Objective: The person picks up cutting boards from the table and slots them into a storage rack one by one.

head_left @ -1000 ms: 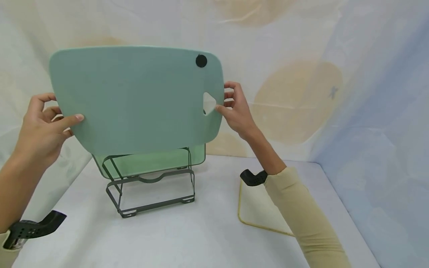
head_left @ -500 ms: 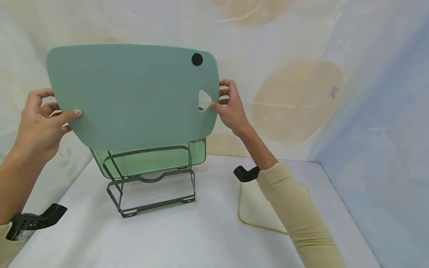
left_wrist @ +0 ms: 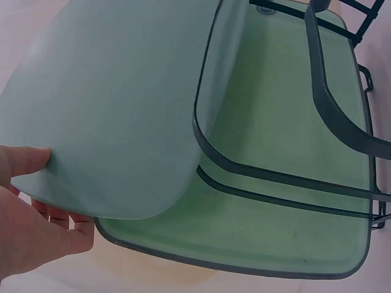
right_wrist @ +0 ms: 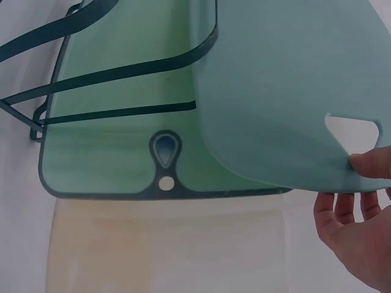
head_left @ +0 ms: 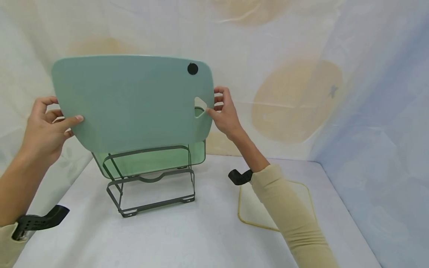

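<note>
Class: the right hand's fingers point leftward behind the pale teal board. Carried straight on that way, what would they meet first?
The right hand already pinches the pale teal plastic cutting board; further left, likely only its back face.

Bright, even, soft light; faint shadow under the rack [head_left: 152,186]; no glare; wrist views slightly soft, edges curved.

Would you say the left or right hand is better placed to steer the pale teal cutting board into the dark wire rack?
Probably right: the right hand pinches the pale teal cutting board at its handle cutout.
</note>
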